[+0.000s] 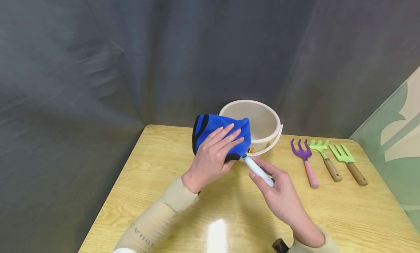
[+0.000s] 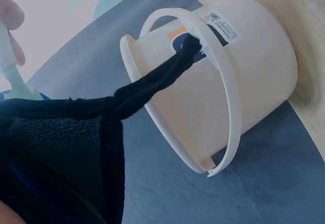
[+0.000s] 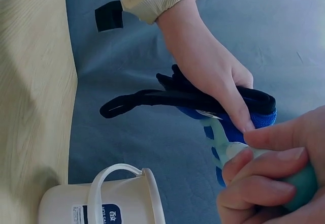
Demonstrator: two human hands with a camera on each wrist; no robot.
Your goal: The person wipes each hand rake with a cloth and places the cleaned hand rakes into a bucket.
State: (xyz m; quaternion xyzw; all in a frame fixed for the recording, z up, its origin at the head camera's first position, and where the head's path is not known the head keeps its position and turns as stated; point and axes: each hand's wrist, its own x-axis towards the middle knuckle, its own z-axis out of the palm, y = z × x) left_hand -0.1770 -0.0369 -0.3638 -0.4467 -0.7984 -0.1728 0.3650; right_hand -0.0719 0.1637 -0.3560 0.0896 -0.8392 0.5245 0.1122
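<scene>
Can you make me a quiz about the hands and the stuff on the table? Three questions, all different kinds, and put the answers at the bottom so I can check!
1. Count: in the head view, how many loose garden tools lie on the table to the right of the bucket?
2. Tell me: what is the right hand holding?
3. True or false: the blue cloth is inside the bucket.

Key:
1. Three: one purple and two green.
2. A pale tool handle.
3. False. The left hand holds it outside the bucket, at the far end of that handle.
</scene>
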